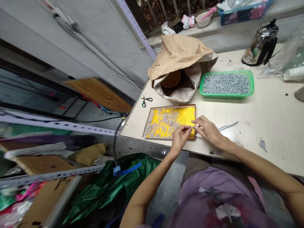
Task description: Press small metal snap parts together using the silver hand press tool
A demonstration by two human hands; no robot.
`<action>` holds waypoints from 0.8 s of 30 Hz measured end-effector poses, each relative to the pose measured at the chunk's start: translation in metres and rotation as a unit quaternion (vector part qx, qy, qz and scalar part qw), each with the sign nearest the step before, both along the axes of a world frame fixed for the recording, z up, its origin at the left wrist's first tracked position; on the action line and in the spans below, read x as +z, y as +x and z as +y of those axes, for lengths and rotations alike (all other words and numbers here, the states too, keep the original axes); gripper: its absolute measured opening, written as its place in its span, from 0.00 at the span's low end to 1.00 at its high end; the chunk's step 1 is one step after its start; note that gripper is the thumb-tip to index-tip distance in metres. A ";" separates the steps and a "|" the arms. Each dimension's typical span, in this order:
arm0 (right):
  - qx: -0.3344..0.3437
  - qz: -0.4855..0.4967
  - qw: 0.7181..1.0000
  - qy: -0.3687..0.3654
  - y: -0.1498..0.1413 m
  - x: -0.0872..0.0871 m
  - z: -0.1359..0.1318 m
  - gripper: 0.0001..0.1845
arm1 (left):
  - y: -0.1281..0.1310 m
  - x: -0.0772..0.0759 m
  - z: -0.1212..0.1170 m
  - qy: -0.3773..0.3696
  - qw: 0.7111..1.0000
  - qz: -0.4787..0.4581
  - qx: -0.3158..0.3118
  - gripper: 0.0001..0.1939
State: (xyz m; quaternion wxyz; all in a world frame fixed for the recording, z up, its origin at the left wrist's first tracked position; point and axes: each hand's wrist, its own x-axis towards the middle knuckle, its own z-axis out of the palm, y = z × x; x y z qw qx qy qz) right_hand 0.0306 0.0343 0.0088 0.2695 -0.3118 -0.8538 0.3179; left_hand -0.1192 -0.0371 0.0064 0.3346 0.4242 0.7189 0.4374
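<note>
Two hands meet over the right end of the tray (187, 114), and we take their closeness as a sign of fine work on something tiny. The left hand (180, 137) has thumb and forefinger pinched together on what looks like a small pale bit (191, 127), though it is too small for us to name. The right hand (207, 131) comes from the other side, thumb and forefinger slightly parted at the same spot; whether they grip the bit too, we cannot tell.

We see the tray near the table's front edge, likely for easy reach. Its low rim would stop the loose pins (168, 118) rolling off, and its yellow floor makes them easy to pick out. They lie scattered across the left and middle.

Beyond, the green tub (224, 95) holds a heap of metal pieces (226, 83), its walls suiting that loose mass. Beside it a paper bag (178, 53) gapes towards us. The scissors (144, 100) lie left of the bag, apart from the pins, and a curved grey strip (228, 126) lies just beyond the right wrist.
</note>
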 end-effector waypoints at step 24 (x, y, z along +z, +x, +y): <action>-0.039 -0.273 0.959 0.070 0.155 -0.022 -0.060 0.14 | 0.071 -0.011 -0.004 -0.406 0.891 -0.152 -0.137 0.09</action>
